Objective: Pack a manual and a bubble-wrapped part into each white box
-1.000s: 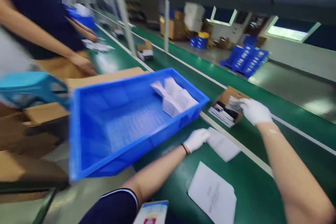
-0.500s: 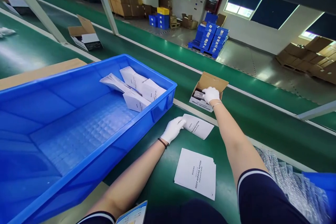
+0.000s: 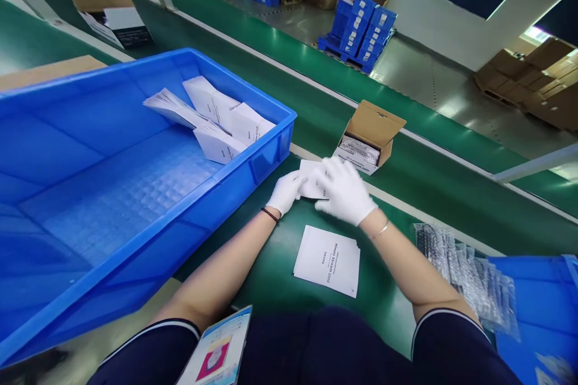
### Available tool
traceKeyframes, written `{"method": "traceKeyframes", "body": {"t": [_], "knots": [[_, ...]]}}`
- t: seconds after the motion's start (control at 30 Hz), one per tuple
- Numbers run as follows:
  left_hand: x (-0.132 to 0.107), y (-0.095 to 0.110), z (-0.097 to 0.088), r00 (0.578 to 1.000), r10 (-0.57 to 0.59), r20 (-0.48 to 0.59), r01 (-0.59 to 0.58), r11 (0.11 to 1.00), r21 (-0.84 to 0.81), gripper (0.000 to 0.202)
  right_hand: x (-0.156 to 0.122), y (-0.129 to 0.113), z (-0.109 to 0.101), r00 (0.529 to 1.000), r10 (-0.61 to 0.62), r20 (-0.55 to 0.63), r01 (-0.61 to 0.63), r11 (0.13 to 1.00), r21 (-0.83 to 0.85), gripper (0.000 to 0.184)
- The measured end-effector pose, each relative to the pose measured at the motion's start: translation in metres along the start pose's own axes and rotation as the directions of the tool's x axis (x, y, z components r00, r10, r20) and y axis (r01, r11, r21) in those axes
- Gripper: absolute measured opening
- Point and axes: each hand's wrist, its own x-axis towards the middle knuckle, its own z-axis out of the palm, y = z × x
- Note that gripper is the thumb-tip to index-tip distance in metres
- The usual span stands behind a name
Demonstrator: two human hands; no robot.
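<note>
My left hand (image 3: pixel 286 191), in a white glove, pinches the left edge of a white printed booklet (image 3: pixel 310 183). Over the booklet's right part reaches my gloved right hand (image 3: pixel 345 189), its fingers apart and slightly blurred; whether it touches the paper I cannot tell. Just beyond it, on the conveyor, stands a small carton (image 3: pixel 383 126) with its lid up and a bubble-wrapped item (image 3: pixel 359 149) inside. Nearer my body lies a stack of booklets (image 3: pixel 327 261) marked "Minute Stream 1000" on the green work surface.
A large blue bin (image 3: pixel 180 228) on the left holds several booklets (image 3: pixel 221 114) in its far corner. Bubble-wrapped packs (image 3: pixel 465 277) lie at the right by a blue container (image 3: pixel 537 295). Another opened carton (image 3: pixel 115 12) sits at the far left of the conveyor.
My right hand has come out of the carton with nothing visible in it and moved back to the booklet. The left hand still holds the booklet. The view has tilted down.
</note>
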Motion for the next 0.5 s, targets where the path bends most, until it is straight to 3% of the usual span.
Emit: {"method": "traceKeyframes", "body": {"t": [0.07, 0.13, 0.23, 0.33, 0.43, 0.5], "knots": [[0.0, -0.004, 0.002, 0.992, -0.075, 0.101, 0.093, 0.976, -0.197, 0.027, -0.018, -0.02, 0.011, 0.998, -0.067, 0.02, 0.068, 0.998, -0.019, 0.041], [-0.002, -0.007, 0.003, 0.965, -0.14, 0.222, 0.207, 0.926, -0.314, 0.034, -0.026, -0.012, 0.013, 1.0, 0.01, -0.022, -0.011, 1.0, -0.008, 0.042], [-0.003, -0.01, 0.003, 0.934, -0.167, 0.315, 0.286, 0.88, -0.38, 0.042, -0.024, 0.039, -0.003, 0.948, 0.256, -0.187, -0.266, 0.963, -0.032, 0.05], [-0.002, -0.009, 0.002, 0.941, -0.18, 0.288, 0.296, 0.852, -0.433, 0.037, -0.014, 0.098, -0.013, 0.883, 0.39, -0.259, -0.42, 0.905, -0.067, 0.053], [0.001, -0.008, 0.002, 0.942, -0.219, 0.253, 0.316, 0.833, -0.455, 0.032, -0.01, 0.135, -0.001, 0.884, 0.461, -0.074, -0.463, 0.886, -0.009, 0.049], [0.002, -0.009, 0.002, 0.944, -0.224, 0.241, 0.314, 0.831, -0.458, 0.032, -0.014, 0.144, 0.012, 0.866, 0.495, 0.072, -0.499, 0.865, 0.053, 0.055]]}}
